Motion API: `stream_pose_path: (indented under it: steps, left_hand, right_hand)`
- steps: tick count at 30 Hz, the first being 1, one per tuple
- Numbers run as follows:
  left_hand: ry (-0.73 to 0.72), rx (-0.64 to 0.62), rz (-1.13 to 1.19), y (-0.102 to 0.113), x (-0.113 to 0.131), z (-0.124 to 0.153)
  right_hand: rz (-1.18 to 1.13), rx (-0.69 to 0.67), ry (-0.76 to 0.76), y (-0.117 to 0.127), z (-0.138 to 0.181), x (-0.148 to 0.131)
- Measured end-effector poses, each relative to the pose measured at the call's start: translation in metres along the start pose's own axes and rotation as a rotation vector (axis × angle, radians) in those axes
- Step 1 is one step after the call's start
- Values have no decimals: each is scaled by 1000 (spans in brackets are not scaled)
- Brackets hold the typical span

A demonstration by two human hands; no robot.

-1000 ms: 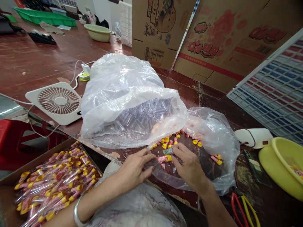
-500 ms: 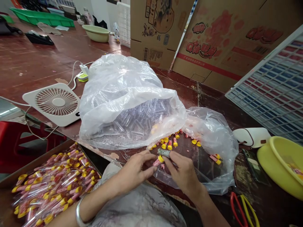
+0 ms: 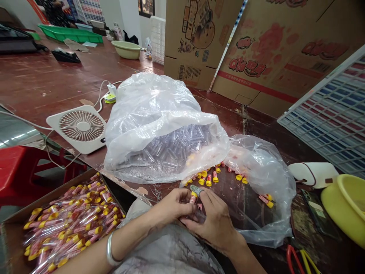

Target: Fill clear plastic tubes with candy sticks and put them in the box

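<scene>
The red-brown table [image 3: 97, 68] fills most of the frame, with printed cardboard [image 3: 262, 87] standing along its upper right. In the middle lies a big white sack [image 3: 156, 95], its mouth gaping toward the bottom of the frame. A great many clear tubes [image 3: 171, 154] show inside it with nothing visible in them, so that supply looks far from used up.

At lower left, an uncovered carton [image 3: 10, 243] holds a thick heap of finished-looking pieces [image 3: 71, 224]: clear tubes with pink-and-red filling and yellow ends. Judging by that heap, much is already done, though how deep it goes cannot be told.

Right of centre, a thin clear bag [image 3: 270, 156] lies slumped on the table. Loose yellow-capped pieces [image 3: 209, 180] are scattered between it and the sack's mouth, with a couple more toward its right edge; these seem to be left to deal with.

Both hands meet at lower centre. The left hand [image 3: 171, 205] has its grip pinched on one yellow-capped piece [image 3: 193, 198], cap uppermost, so this unit appears midway. The right hand [image 3: 215, 217] is curled close against it; whether its grip holds anything cannot be told. Smallest is a grey speckled cover [image 3: 196, 189], apparently worn on a right finger.
</scene>
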State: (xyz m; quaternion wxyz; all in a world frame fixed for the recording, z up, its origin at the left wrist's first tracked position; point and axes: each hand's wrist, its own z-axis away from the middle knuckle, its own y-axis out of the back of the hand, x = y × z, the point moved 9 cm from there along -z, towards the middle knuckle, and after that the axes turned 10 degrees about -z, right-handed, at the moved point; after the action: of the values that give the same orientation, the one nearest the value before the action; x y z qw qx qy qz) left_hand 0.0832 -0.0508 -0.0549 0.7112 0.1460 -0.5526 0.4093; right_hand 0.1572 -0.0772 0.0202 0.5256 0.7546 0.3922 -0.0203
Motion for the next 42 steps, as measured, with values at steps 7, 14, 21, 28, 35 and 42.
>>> stream_pose_path:
  steps: [7,14,21,28,35,42]
  left_hand:
    - [-40,455,-1294,83,56,-18]
    - [158,462,-1603,104,43,-31]
    - [65,498,-1363,115,33,5]
    - [-202,179,-682,50,35,22]
    - [-218,80,-228,27,33,19]
    - [-150,-33,81,6,17,5]
  right_hand:
    - [184,47,-311,43,20,83]
    - [324,-250,-377,-10,40,103]
    - [-118,123,-415,28,31,95]
    - [-322,209,-317,37,-2,55]
    - [-259,41,-21,18,-16,8]
    - [-48,170,48,4,-11,-13]
